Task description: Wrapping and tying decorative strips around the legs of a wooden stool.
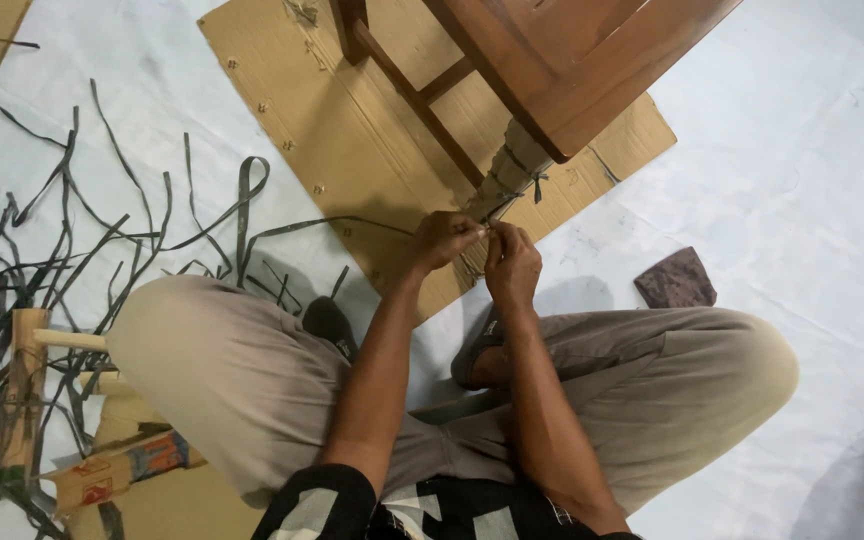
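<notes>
Pinching one thin strand [500, 207] between them, left hand [444, 240] and right hand [512, 262] meet just below the wrapped chair leg [512, 170], strand rising toward it.

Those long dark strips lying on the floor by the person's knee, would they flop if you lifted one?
Probably floppy: the dark strips curl and loop across the white floor sheet. Likely light, being thin and flat. The pile looks tangled, so one might drag others along.
</notes>
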